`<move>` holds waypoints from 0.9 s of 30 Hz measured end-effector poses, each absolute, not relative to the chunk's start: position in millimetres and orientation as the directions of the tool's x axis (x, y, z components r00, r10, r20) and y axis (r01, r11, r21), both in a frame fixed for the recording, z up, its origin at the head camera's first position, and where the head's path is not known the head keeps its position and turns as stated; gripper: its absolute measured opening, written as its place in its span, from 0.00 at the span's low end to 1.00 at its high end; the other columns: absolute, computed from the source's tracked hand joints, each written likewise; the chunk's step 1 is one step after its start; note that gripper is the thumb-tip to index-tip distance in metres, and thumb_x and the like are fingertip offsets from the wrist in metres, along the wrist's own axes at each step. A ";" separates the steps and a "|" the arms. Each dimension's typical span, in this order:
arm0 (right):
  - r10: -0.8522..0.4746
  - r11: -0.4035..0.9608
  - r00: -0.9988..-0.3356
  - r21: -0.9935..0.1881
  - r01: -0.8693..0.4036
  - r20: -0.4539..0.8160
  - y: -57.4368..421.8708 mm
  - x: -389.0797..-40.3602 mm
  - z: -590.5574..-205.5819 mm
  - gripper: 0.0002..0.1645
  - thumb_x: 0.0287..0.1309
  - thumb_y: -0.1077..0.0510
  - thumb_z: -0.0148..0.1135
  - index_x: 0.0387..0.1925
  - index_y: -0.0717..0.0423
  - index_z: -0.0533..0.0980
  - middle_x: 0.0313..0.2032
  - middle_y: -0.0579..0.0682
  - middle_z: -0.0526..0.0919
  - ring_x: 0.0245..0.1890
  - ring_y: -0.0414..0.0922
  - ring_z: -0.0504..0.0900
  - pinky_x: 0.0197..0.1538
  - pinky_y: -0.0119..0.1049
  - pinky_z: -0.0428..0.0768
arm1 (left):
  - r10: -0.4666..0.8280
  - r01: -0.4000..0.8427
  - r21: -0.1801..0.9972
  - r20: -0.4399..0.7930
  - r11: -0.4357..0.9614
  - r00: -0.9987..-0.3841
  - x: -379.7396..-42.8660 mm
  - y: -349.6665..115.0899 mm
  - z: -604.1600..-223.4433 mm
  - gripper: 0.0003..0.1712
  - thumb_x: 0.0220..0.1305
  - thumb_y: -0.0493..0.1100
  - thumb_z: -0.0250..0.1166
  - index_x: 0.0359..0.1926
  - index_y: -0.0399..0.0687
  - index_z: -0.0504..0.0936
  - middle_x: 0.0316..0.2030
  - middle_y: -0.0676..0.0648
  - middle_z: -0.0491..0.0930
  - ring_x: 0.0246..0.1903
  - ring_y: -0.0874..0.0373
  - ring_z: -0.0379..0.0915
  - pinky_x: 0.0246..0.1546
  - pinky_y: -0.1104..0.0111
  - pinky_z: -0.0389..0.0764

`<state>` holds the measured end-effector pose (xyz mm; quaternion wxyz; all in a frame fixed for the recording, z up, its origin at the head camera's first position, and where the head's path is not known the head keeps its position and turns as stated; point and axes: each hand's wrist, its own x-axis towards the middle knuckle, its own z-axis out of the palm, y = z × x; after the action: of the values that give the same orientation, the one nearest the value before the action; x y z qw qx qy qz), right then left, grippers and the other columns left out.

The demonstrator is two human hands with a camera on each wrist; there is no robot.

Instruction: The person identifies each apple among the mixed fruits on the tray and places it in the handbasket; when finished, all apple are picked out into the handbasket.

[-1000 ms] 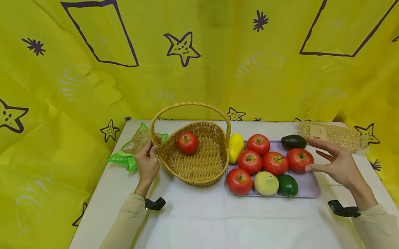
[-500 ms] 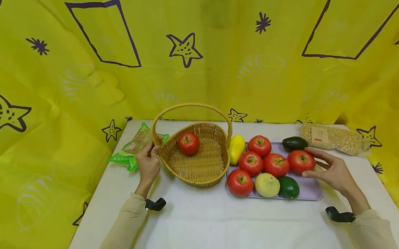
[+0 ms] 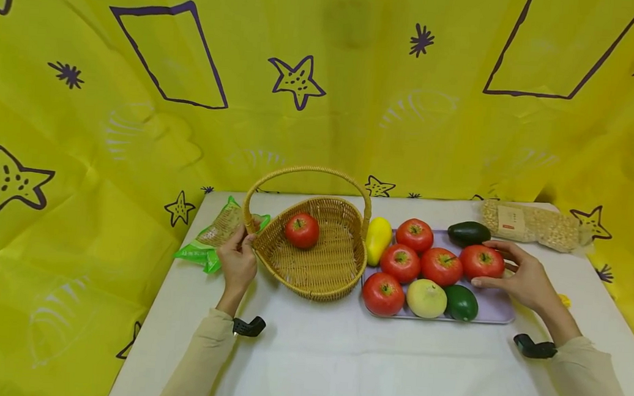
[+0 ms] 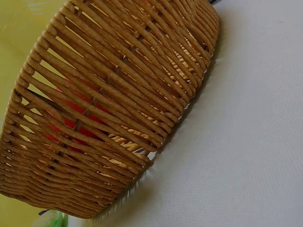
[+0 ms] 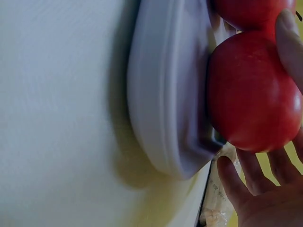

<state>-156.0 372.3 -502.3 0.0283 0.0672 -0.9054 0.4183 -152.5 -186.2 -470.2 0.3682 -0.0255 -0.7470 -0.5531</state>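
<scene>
A wicker basket point(image 3: 322, 279) with a tall arched handle stands at the middle of the table, one red apple point(image 3: 302, 230) lying inside. My left hand point(image 3: 237, 265) grips its left rim near the handle's foot. In the left wrist view the basket's woven side point(image 4: 109, 94) fills much of the picture, the fingers out of sight. To the right, my right hand point(image 3: 526, 280) holds a red apple point(image 3: 481, 262) at the right of the lilac tray point(image 3: 499, 310), thumb in front and fingers behind. The right wrist view shows this apple point(image 5: 253, 92) beside the thumb.
Several more red apples point(image 3: 441, 267), a yellow mango-like fruit point(image 3: 378, 241), a pale yellow round fruit point(image 3: 426, 298) and two dark green fruits point(image 3: 461, 302) crowd the tray. Behind lies a bag of beige grains point(image 3: 538, 224). A green-and-clear packet point(image 3: 209, 239) lies left of the basket.
My right hand has moved left and closed in around the apple at the tray's right. The left hand stays on the basket rim. The view has shifted slightly.
</scene>
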 end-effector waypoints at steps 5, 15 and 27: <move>-0.084 0.656 -0.993 -0.746 -0.117 0.082 368.8 -155.5 -499.7 0.49 0.47 0.53 0.88 0.68 0.57 0.71 0.56 0.32 0.74 0.47 0.16 0.68 0.43 0.11 0.73 | -0.379 0.432 0.813 0.570 0.391 -0.729 -152.2 -185.6 -469.2 0.19 0.70 0.21 0.62 0.60 0.16 0.76 0.52 0.20 0.81 0.47 0.70 0.84 0.46 0.87 0.81; -0.076 0.610 -0.994 -0.785 -0.105 0.074 371.2 -148.4 -498.7 0.43 0.49 0.55 0.87 0.65 0.56 0.76 0.52 0.21 0.72 0.47 0.23 0.72 0.45 0.10 0.73 | -0.363 0.444 0.793 0.593 0.417 -0.718 -151.3 -186.0 -469.3 0.19 0.70 0.22 0.63 0.60 0.17 0.78 0.50 0.22 0.84 0.46 0.76 0.81 0.45 0.86 0.83; -0.038 0.594 -0.994 -0.798 -0.106 0.103 370.1 -149.1 -475.1 0.43 0.50 0.56 0.86 0.68 0.54 0.79 0.54 0.14 0.72 0.51 0.23 0.70 0.44 0.11 0.76 | -0.357 0.449 0.793 0.593 0.411 -0.722 -152.2 -186.2 -469.6 0.20 0.69 0.21 0.62 0.60 0.14 0.76 0.50 0.20 0.83 0.48 0.27 0.83 0.46 0.86 0.82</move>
<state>-149.1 370.1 -475.1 0.0378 0.0401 -0.8919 0.4488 -152.2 -186.2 -469.6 0.3718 -0.0305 -0.7531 -0.5418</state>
